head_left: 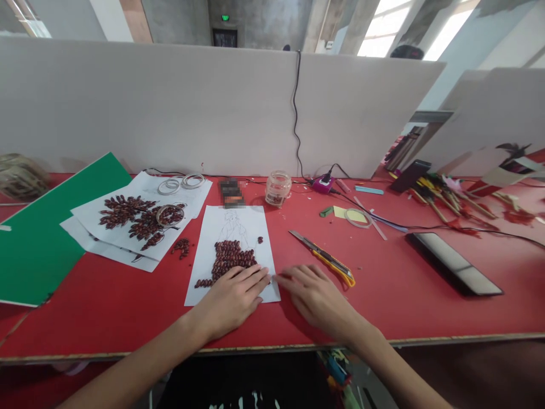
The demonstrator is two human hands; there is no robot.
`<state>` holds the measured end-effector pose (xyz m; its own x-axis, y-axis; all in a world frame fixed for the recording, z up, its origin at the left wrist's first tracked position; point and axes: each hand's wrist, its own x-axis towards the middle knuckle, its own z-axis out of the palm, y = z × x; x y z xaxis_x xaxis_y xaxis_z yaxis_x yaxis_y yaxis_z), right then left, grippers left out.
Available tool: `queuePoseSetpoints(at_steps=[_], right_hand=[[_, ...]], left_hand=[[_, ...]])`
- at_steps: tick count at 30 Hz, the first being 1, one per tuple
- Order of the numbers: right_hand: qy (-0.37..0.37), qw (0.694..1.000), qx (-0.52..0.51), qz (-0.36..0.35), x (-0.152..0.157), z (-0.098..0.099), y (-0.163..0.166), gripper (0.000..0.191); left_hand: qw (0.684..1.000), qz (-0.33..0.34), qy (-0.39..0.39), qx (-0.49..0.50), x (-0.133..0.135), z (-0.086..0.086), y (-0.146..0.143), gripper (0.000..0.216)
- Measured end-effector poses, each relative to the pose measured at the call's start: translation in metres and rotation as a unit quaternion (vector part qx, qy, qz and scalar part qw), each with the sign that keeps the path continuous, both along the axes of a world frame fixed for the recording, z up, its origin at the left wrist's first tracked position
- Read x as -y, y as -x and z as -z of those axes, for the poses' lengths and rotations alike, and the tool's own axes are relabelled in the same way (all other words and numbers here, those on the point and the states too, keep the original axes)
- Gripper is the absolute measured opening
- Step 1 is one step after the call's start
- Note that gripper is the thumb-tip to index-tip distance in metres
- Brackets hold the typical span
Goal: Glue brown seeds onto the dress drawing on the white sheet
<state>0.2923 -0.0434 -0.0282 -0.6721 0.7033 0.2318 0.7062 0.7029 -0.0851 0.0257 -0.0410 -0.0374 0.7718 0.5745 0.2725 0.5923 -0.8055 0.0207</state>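
Observation:
A white sheet of paper (pixel 252 216) with a pencil figure drawing lies in front of me. Rows of dark red-brown beans (pixel 232 255) cover the lower part of the figure, and a couple of loose ones (pixel 260 240) sit to the right. My left hand (pixel 236 295) rests over the lower edge of the sheet, fingers stretched out and touching the lowest rows. Just off the right edge of the paper is my right hand (pixel 313 295), fingers extended and slightly blurred, with nothing visible in them. Its fingertips come close to those of the left hand.
A yellow utility knife (pixel 327 258) lies right of the sheet, a black phone-like slab (pixel 453 264) farther right. Behind stand a glass jar (pixel 278 189) and a purple plug block (pixel 323 183). At left are bean-covered drawings (pixel 131 221), a bean pile (pixel 181 247) and a green board (pixel 46 244).

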Motion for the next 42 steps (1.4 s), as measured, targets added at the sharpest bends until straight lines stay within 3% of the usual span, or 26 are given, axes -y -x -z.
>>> queuePoseSetpoints(at_steps=[3,5,10,16,21,25,31,42], right_hand=[[-0.066,0.978,-0.074,0.182,-0.014,0.002,-0.018,0.036],[-0.074,0.957,-0.049,0.277,-0.023,0.004,-0.031,0.038],[-0.004,0.957,-0.034,0.289,-0.029,0.013,-0.044,0.042],[-0.025,0.941,-0.028,0.336,-0.025,0.014,-0.045,0.034],[0.039,0.948,-0.115,0.294,-0.009,0.000,-0.045,0.025],[0.111,0.960,-0.167,0.194,0.018,-0.008,-0.038,0.028],[0.063,0.973,-0.126,0.181,0.039,-0.002,-0.029,0.030],[0.087,0.970,-0.166,0.152,0.040,0.004,-0.035,0.028]], left_hand=[[1.000,0.006,-0.020,0.001,-0.003,0.004,0.002,0.042],[0.999,0.009,-0.035,-0.001,-0.005,0.004,0.004,0.042],[0.999,-0.016,-0.041,-0.018,-0.001,-0.002,0.000,0.039],[0.996,-0.074,-0.053,-0.012,0.013,0.000,-0.023,0.035],[0.995,-0.081,-0.044,0.024,0.017,0.011,-0.017,0.040],[0.994,-0.060,-0.057,0.068,0.016,0.019,-0.006,0.037],[0.993,-0.059,-0.061,0.082,0.018,0.025,-0.004,0.040],[0.996,-0.050,-0.043,0.055,0.022,0.014,-0.002,0.036]])
